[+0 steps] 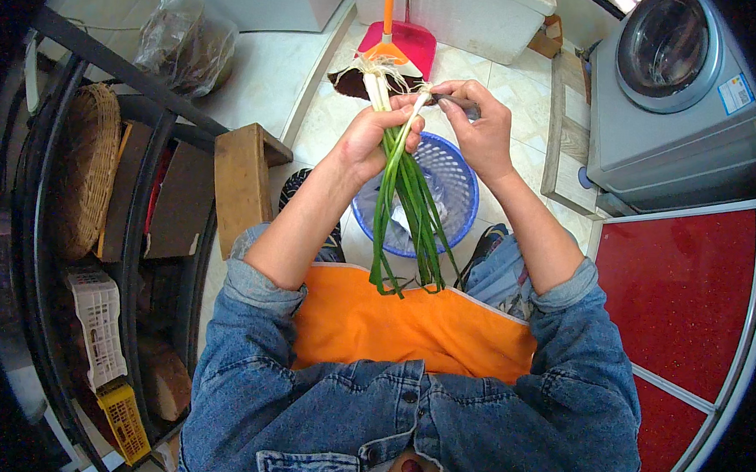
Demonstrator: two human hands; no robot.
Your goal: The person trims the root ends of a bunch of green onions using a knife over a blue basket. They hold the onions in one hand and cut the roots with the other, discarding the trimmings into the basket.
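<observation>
A bunch of scallions (414,199) is gripped in my left hand (365,139), white ends and stringy roots pointing away from me. Their long green leaves hang back toward my lap. One scallion (412,117) is set apart from the rest, angled to the right across the left fingers. At its root end my right hand (489,129) holds a small knife (463,104) with a dark handle; most of the blade is hidden. Below both hands stands a blue plastic basket (474,199) with a clear bag lining it. An orange apron (411,331) covers my lap.
Beyond the hands are a broom (388,47) and a red dustpan (420,41). A wooden stool (243,177) and a black metal rack (144,179) stand at left. To the right are a washing machine (646,135) and red cabinet doors (683,284).
</observation>
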